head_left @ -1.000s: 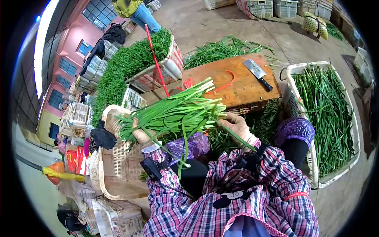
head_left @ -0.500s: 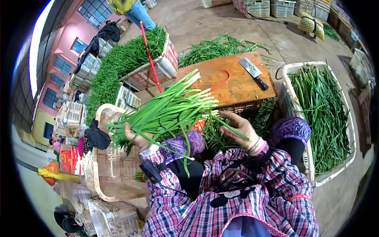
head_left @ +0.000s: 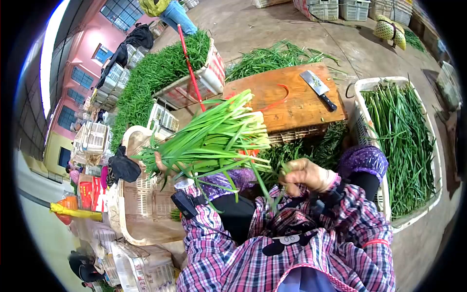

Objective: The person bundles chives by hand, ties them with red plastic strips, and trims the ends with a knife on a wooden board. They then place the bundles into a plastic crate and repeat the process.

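A large bunch of long green leaves with pale stalk ends (head_left: 214, 138) lies across my left hand (head_left: 168, 166), whose fingers are partly covered by the leaves. The pale ends point right, over the near edge of a wooden board (head_left: 277, 104). My right hand (head_left: 306, 176) is closed near the stalk ends, pinching a few loose green leaves (head_left: 275, 194) that hang blurred below it. A cleaver with a black handle (head_left: 318, 87) and a curved red strip (head_left: 278, 100) rest on the board.
At the right stands a white crate (head_left: 384, 204) full of green stalks. An open crate (head_left: 127, 219) sits on the left, with a heaped crate (head_left: 209, 75) behind it. A red pole (head_left: 189, 65) leans there. Greens (head_left: 272, 58) lie on the floor, and a person's legs (head_left: 177, 18) show beyond.
My right hand has moved down and slightly right, closing from a looser grip and drawing leaves downward. The bunch stays over my left hand. The view has shifted slightly.
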`<act>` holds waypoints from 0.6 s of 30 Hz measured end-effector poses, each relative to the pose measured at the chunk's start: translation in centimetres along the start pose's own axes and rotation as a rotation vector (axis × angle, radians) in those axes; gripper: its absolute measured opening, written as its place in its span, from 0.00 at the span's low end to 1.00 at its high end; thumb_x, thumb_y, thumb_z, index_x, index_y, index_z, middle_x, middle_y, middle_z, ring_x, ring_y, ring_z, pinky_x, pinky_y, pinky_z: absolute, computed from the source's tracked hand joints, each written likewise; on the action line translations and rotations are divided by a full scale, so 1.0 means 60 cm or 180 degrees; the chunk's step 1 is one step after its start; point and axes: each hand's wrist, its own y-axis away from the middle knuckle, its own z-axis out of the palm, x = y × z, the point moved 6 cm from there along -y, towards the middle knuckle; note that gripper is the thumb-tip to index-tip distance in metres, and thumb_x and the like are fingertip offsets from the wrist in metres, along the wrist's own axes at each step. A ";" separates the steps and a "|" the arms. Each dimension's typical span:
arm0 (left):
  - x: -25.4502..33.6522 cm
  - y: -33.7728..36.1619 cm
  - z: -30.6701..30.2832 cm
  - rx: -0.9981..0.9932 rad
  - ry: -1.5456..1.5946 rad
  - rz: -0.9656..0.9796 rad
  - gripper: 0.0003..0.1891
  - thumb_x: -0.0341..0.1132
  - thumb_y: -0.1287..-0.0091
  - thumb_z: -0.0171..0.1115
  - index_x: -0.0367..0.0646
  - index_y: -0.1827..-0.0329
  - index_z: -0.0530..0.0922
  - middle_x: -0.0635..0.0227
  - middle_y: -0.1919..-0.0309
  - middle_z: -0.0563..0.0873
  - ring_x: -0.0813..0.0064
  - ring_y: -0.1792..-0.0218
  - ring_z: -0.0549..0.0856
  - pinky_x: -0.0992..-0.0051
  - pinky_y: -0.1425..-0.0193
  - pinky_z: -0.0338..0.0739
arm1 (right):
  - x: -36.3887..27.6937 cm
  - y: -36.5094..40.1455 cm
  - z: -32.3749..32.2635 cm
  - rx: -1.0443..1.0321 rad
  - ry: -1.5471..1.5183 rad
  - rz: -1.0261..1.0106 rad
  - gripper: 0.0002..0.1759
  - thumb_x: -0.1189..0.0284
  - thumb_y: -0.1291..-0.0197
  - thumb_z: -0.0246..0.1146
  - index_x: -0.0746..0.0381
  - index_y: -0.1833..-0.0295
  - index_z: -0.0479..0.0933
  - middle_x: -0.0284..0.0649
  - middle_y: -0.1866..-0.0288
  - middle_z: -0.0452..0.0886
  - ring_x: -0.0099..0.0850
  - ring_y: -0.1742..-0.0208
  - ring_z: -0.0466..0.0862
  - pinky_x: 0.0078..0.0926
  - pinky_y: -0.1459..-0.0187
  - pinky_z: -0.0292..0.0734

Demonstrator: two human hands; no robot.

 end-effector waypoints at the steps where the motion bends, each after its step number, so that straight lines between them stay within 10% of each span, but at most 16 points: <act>1: 0.006 0.001 0.005 -0.0020 -0.0227 0.0074 0.34 0.58 0.33 0.45 0.33 0.39 0.69 0.41 0.41 0.73 0.41 0.44 0.75 0.36 0.43 0.68 | 0.007 0.019 -0.019 0.0140 0.0265 0.0462 0.16 0.61 0.36 0.60 0.65 0.64 0.78 0.36 0.79 0.80 0.22 0.81 0.76 0.18 0.76 0.68; 3: 0.017 0.002 0.011 -0.0035 -0.0469 0.0171 0.35 0.58 0.33 0.44 0.33 0.37 0.68 0.40 0.40 0.71 0.39 0.44 0.74 0.35 0.44 0.68 | 0.023 0.047 -0.065 0.0375 0.1346 0.1269 0.19 0.56 0.39 0.63 0.64 0.61 0.80 0.39 0.76 0.82 0.27 0.77 0.79 0.25 0.73 0.72; 4: 0.016 0.002 0.020 -0.0258 -0.0350 -0.0019 0.36 0.59 0.33 0.44 0.34 0.36 0.67 0.40 0.40 0.71 0.39 0.44 0.74 0.35 0.44 0.68 | -0.010 0.046 -0.078 0.0294 0.4083 0.0638 0.19 0.57 0.43 0.65 0.60 0.54 0.80 0.44 0.76 0.81 0.36 0.76 0.80 0.34 0.71 0.73; 6: 0.011 0.003 0.032 -0.0702 -0.0102 -0.0422 0.38 0.62 0.33 0.42 0.34 0.35 0.65 0.39 0.39 0.70 0.39 0.44 0.74 0.35 0.44 0.68 | -0.035 0.063 -0.086 0.0310 0.5471 0.1500 0.23 0.57 0.46 0.66 0.55 0.46 0.77 0.47 0.74 0.81 0.43 0.73 0.81 0.40 0.67 0.75; 10: -0.025 0.006 0.097 -0.0710 -0.0397 -0.0561 0.35 0.60 0.33 0.44 0.35 0.39 0.68 0.45 0.42 0.73 0.43 0.43 0.74 0.40 0.43 0.70 | -0.125 0.030 -0.020 0.1289 0.4129 0.0076 0.20 0.57 0.46 0.65 0.53 0.49 0.77 0.43 0.74 0.81 0.43 0.67 0.83 0.40 0.65 0.77; 13: -0.006 -0.004 0.064 0.0266 -0.1103 0.0510 0.30 0.56 0.34 0.48 0.37 0.44 0.72 0.49 0.44 0.75 0.51 0.44 0.76 0.45 0.43 0.72 | -0.155 -0.015 0.013 0.1711 0.4255 -0.0628 0.18 0.54 0.46 0.66 0.53 0.55 0.79 0.42 0.74 0.82 0.42 0.67 0.84 0.39 0.64 0.77; 18: -0.054 0.006 0.137 0.0920 -0.1255 0.1123 0.22 0.51 0.35 0.51 0.39 0.55 0.78 0.54 0.58 0.83 0.56 0.54 0.81 0.49 0.48 0.76 | -0.112 -0.105 -0.018 0.1289 0.4489 0.0304 0.33 0.36 0.44 0.52 0.54 0.56 0.83 0.47 0.68 0.83 0.45 0.61 0.84 0.43 0.59 0.76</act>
